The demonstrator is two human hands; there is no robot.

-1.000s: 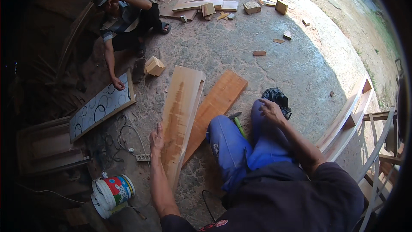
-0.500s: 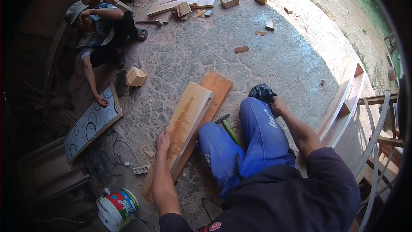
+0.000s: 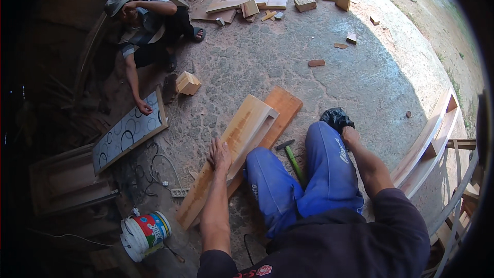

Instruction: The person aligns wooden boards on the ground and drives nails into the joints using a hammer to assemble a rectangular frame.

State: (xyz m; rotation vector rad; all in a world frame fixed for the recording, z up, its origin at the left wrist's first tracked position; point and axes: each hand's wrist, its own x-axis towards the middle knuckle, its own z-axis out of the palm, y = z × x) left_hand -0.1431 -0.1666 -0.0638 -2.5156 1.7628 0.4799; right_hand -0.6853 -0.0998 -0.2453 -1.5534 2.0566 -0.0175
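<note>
A pale wooden board piece (image 3: 236, 131), built like a narrow box with an open slot at its far end, lies slanting in front of me. It rests over a reddish-brown plank (image 3: 284, 107). My left hand (image 3: 220, 154) lies on its left side, fingers spread, not gripping. Beside my right knee, my right hand (image 3: 351, 137) is closed at the mouth of a black plastic bag (image 3: 337, 119); the fingertips are partly hidden. A hammer with a green handle (image 3: 294, 160) lies on the ground between my legs.
Another person (image 3: 146, 31) squats at the far left, a hand over a circle-patterned panel (image 3: 128, 133). A paint bucket (image 3: 146, 234) and power strip (image 3: 179, 192) are at lower left. Wood offcuts (image 3: 247, 2) lie at the back, a long wooden frame (image 3: 429, 144) at right.
The view has swung left, so the scene sits farther right. My left hand has slid slightly forward on the board piece, its fingers now spread. My right hand stays at the bag.
</note>
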